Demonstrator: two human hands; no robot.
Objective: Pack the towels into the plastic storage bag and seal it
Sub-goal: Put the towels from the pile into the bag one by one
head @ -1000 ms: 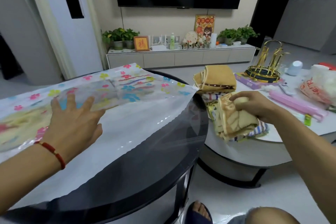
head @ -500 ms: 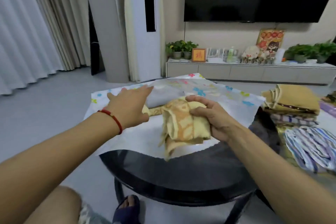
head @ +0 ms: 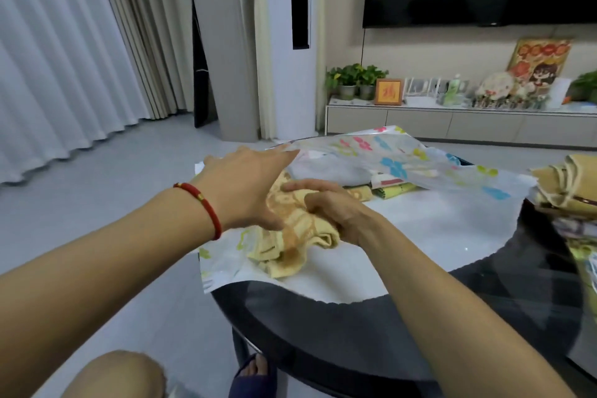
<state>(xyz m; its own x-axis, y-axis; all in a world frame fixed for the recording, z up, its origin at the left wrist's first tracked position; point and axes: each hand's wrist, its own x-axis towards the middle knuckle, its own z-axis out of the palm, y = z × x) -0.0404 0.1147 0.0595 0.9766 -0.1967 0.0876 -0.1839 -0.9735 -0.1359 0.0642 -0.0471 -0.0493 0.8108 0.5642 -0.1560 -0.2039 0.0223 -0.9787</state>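
Observation:
A clear plastic storage bag (head: 429, 223) printed with coloured flowers lies flat on the round black glass table (head: 484, 317). My right hand (head: 326, 207) grips a folded yellow towel (head: 290, 236) with an orange pattern at the bag's open near-left mouth. My left hand (head: 248, 184) holds up the bag's top sheet by its edge. Inside the bag a grey towel (head: 329, 168) and other folded yellow towels (head: 387, 191) show through the plastic. More folded towels (head: 568, 184) are stacked at the right.
A striped towel lies at the far right edge (head: 584, 255). My knee (head: 119, 375) and a sandalled foot (head: 255, 371) are below the table. A low TV cabinet (head: 452, 119) with plants stands behind, curtains to the left.
My right hand carried the yellow towel from the stack at the right over to the bag and pushed it toward the mouth. My left hand shifted from pressing the bag to lifting its top sheet.

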